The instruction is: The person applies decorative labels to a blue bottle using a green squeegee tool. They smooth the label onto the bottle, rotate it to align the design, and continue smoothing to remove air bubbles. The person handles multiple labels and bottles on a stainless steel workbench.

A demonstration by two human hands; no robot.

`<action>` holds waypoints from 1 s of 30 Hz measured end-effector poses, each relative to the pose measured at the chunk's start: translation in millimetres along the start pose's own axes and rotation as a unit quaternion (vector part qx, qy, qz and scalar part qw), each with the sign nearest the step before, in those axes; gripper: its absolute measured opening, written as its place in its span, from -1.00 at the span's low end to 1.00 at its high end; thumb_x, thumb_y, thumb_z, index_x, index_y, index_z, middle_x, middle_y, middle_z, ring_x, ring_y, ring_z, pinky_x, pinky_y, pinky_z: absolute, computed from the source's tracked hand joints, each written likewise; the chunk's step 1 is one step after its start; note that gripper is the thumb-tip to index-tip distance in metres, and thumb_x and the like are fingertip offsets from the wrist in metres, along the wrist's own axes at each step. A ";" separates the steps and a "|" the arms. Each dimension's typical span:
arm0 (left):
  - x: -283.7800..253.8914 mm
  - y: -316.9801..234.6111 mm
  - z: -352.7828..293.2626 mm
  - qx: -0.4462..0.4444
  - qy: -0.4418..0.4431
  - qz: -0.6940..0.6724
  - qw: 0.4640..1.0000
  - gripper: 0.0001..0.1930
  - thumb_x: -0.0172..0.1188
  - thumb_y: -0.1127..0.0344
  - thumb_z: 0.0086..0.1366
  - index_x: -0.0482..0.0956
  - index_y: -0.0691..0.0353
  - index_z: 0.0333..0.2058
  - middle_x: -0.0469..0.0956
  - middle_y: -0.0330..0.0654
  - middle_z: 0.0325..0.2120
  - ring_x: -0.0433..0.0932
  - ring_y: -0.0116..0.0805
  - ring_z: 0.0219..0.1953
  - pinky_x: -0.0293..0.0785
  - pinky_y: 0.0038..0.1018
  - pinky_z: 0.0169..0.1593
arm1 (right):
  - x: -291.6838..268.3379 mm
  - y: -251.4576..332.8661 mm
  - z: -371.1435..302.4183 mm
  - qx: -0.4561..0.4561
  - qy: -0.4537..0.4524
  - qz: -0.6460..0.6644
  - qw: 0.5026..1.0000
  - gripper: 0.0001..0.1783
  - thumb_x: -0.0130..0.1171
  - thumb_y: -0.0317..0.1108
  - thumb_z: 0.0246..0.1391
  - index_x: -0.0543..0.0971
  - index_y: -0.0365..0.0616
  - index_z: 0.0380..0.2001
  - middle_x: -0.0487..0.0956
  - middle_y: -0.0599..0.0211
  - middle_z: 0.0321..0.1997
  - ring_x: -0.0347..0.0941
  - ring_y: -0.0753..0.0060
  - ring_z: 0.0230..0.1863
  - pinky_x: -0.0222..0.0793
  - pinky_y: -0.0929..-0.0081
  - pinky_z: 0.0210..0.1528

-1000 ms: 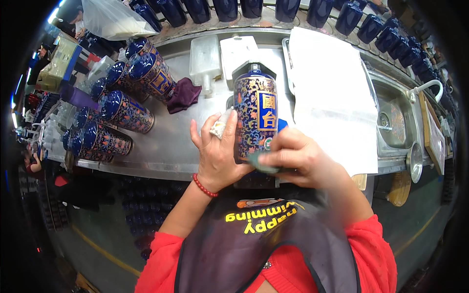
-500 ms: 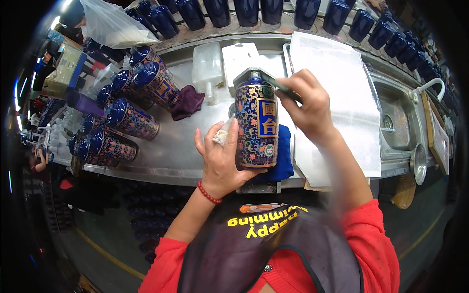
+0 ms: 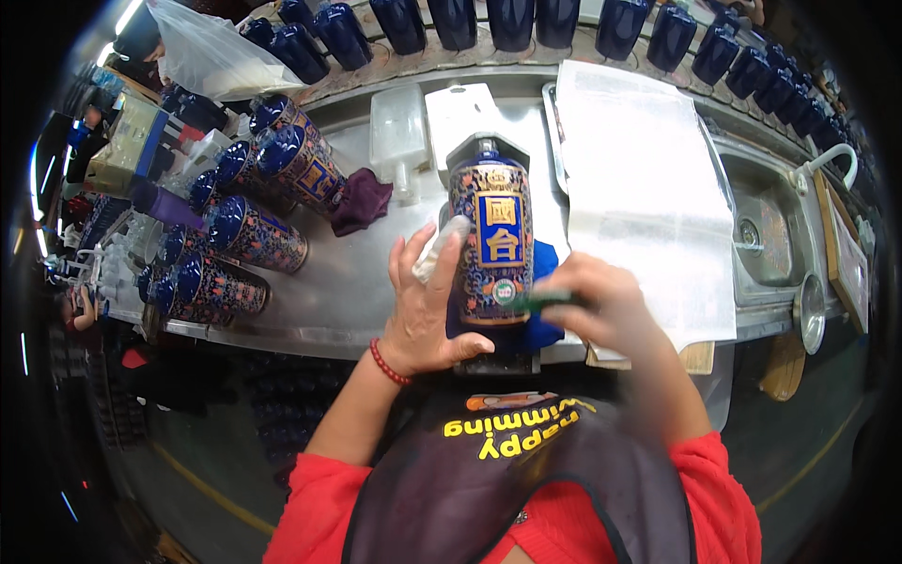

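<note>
Steel counter (image 3: 357, 282), wide, running left to right. Four patterned blue bottles (image 3: 254, 235) lie on their sides at its left end, close together. Dark purple rag (image 3: 362, 199) just beside the upper ones. Two clear plastic trays (image 3: 399, 132) behind, near the back edge. White sheet (image 3: 648, 188) spread over the counter's right part, reaching to the sink (image 3: 766, 235). Curved white tap (image 3: 827, 162) at the sink's far side. Row of plain dark blue bottles (image 3: 512, 19) along the back. Clear plastic bag (image 3: 211, 56) at upper left.
</note>
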State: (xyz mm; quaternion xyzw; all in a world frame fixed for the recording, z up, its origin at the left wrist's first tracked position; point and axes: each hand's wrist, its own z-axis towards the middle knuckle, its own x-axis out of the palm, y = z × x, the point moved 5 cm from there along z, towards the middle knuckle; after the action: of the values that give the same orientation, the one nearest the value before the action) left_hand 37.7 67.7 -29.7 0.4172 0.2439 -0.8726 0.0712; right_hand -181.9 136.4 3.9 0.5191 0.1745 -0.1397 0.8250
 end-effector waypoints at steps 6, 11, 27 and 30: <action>-8.2 41.7 50.1 -0.007 -0.011 -0.014 1.000 -0.14 -0.18 -0.44 0.39 0.30 0.15 0.38 0.41 -0.05 0.28 0.17 0.06 0.37 -0.14 0.07 0.42 | -11.3 -40.2 -28.9 0.164 -0.186 0.133 0.960 -0.75 0.25 -0.36 0.27 0.58 -0.26 -0.06 0.63 0.36 -0.28 0.53 0.60 -0.29 0.45 0.65 -0.26; 25.9 91.4 71.7 -0.327 0.004 -0.393 0.860 -0.44 -0.19 -0.07 0.59 0.49 0.32 0.17 0.62 -0.04 0.01 0.56 -0.24 0.11 0.43 -0.39 0.21 | -0.1 -40.0 -48.0 0.101 -0.204 0.028 0.973 -0.59 0.08 -0.61 0.24 0.49 -0.25 0.16 0.58 0.07 0.07 0.53 0.38 -0.02 0.51 0.56 -0.14; 19.7 75.2 97.4 -0.383 0.061 -0.562 0.731 -0.60 0.30 0.05 0.34 0.64 0.28 -0.06 0.70 -0.18 -0.28 0.68 -0.38 -0.19 0.61 -0.46 -0.06 | 58.4 0.8 -51.5 -0.154 -0.122 -0.263 0.945 -0.04 0.35 -0.72 -0.21 0.29 -0.16 0.36 0.25 -0.24 0.42 0.25 -0.29 0.36 0.21 -0.08 0.34; -39.9 68.4 72.8 -0.215 -0.025 -0.546 0.809 -0.61 0.17 0.18 0.44 0.55 0.38 0.05 0.61 -0.07 -0.05 0.60 -0.31 -0.01 0.54 -0.46 0.10 | 55.8 16.5 -39.0 -0.208 -0.116 -0.257 0.937 -0.13 0.33 -0.66 -0.13 0.31 -0.17 0.33 0.30 -0.21 0.38 0.27 -0.25 0.35 0.21 -0.07 0.35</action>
State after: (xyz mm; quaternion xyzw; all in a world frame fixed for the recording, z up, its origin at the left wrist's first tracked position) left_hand 35.2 -30.3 14.5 0.1676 0.6109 -0.7030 -0.3233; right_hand -130.4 175.9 -22.5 0.2539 0.2305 -0.3669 0.8648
